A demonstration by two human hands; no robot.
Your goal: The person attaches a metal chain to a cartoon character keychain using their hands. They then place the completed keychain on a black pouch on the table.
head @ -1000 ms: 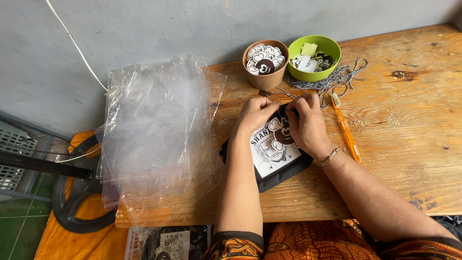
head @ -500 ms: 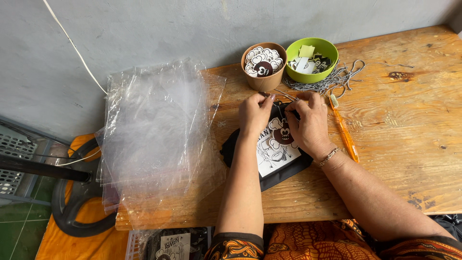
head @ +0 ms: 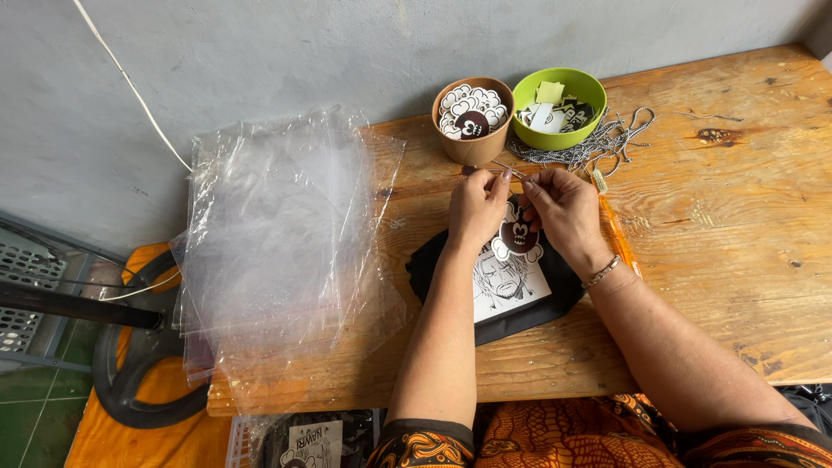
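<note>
My left hand (head: pixel 476 206) and my right hand (head: pixel 563 208) meet over a black folded cloth (head: pixel 563 290) with a white printed drawing. Between their fingertips they pinch a thin metal ball chain (head: pixel 507 168). A round dark skull charm with a white cloud-shaped edge (head: pixel 519 237) hangs just below my right fingers. Both hands sit close together, fingers curled on the chain.
A brown cup (head: pixel 473 117) of similar charms and a green bowl (head: pixel 560 106) of small paper pieces stand behind the hands. A heap of ball chains (head: pixel 607 143) lies beside the bowl. An orange cutter (head: pixel 617 232) lies right of the cloth. Clear plastic bags (head: pixel 277 251) are stacked at left on the wooden table (head: pixel 728 217).
Both hands have lifted slightly off the cloth toward the cup, pulling the chain up. The skull charm now shows below my right fingers.
</note>
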